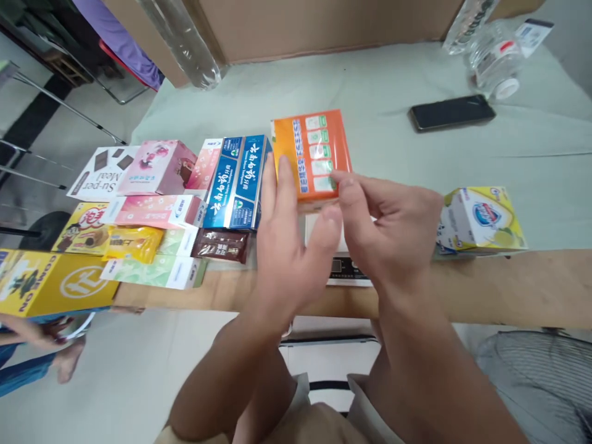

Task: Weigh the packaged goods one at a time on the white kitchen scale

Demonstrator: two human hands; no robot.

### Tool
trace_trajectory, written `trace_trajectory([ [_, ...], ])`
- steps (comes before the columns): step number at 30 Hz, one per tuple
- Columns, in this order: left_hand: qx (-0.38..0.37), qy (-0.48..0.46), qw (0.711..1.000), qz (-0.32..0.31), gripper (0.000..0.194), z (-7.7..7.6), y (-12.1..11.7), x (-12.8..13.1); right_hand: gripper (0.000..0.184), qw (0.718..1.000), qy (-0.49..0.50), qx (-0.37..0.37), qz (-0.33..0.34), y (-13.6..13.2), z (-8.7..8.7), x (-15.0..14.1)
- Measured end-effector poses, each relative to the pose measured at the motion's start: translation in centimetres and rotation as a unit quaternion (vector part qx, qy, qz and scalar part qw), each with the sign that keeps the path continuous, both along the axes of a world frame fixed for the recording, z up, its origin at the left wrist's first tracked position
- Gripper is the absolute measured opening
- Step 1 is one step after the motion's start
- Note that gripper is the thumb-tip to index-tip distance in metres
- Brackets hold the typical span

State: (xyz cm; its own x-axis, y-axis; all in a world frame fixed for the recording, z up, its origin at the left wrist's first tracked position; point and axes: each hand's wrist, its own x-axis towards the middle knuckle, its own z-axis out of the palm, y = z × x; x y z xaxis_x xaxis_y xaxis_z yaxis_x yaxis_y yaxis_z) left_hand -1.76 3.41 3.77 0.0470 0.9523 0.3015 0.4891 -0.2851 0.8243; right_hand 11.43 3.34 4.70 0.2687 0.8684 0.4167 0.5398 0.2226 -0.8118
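An orange box (309,154) with white and green panels is between my hands, at or just above a small white kitchen scale (349,281) with a dark display strip; I cannot tell whether it rests on it. My left hand (289,246) has its fingers stretched flat along the box's left front part, thumb apart. My right hand (391,225) is closed at the box's right front corner, its index finger and thumb against it. Beside my left fingers lie blue toothpaste boxes (238,182) and a dark brown wrapped snack (222,245).
Left are a pink box (157,166), a white box (99,171), a yellow packet (133,243), green-white boxes (155,271) and a large yellow box (60,282). Right are a yellow-white box (485,219), phone (453,113) and clear bottle (494,61). Cardboard (324,28) stands behind.
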Motion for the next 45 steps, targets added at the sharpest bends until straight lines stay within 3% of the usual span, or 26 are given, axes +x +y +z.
trace_trajectory([
  [3, -0.027, 0.002, 1.000, 0.003, 0.094, -0.9, -1.8, 1.2, 0.031, 0.999, 0.020, 0.001, -0.033, -1.9, -1.6, 0.6],
  [7, -0.046, 0.000, 0.998, -0.034, 0.081, -2.2, -2.0, 2.8, 0.027, 0.998, 0.031, -0.009, -0.055, -3.4, -4.0, 1.9],
  [14, -0.067, -0.024, 0.997, -0.027, 0.046, -3.5, 0.2, 3.4, 0.025, 0.996, 0.058, -0.034, -0.061, -3.2, -4.9, 4.2],
  [17, -0.066, -0.028, 0.997, 0.004, 0.039, -3.3, 2.0, 2.5, 0.020, 0.985, 0.140, -0.033, -0.101, -2.2, -5.3, 5.5],
  [22, -0.116, 0.019, 0.993, -0.008, 0.064, -2.2, 3.3, 2.1, 0.010, 0.969, 0.210, -0.068, -0.108, -1.2, -6.3, 6.8],
  [25, -0.137, 0.087, 0.986, -0.026, 0.077, -1.2, 3.0, 2.9, 0.010, 0.970, 0.209, -0.102, -0.069, -1.2, -6.9, 6.7],
  [28, -0.127, 0.143, 0.980, -0.061, 0.077, -0.5, 2.6, 4.0, 0.014, 0.975, 0.186, -0.117, -0.021, -1.3, -7.3, 6.4],
  [34, -0.082, 0.210, 0.971, -0.083, 0.083, -0.9, 2.3, 4.6, 0.020, 0.985, 0.140, -0.101, 0.011, -1.3, -7.3, 6.4],
  [38, -0.062, 0.207, 0.971, -0.104, 0.080, -0.8, 2.6, 4.0, 0.019, 0.982, 0.161, -0.098, 0.027, -1.6, -7.4, 6.6],
  [42, -0.061, 0.249, 0.954, -0.154, 0.074, 0.6, 2.8, 3.6, 0.018, 0.984, 0.135, -0.104, 0.056, -1.8, -7.3, 6.8],
  [45, -0.077, 0.306, 0.940, -0.125, 0.071, 1.4, 2.3, 3.8, 0.020, 0.987, 0.110, -0.100, 0.063, -1.7, -7.3, 6.8],
])
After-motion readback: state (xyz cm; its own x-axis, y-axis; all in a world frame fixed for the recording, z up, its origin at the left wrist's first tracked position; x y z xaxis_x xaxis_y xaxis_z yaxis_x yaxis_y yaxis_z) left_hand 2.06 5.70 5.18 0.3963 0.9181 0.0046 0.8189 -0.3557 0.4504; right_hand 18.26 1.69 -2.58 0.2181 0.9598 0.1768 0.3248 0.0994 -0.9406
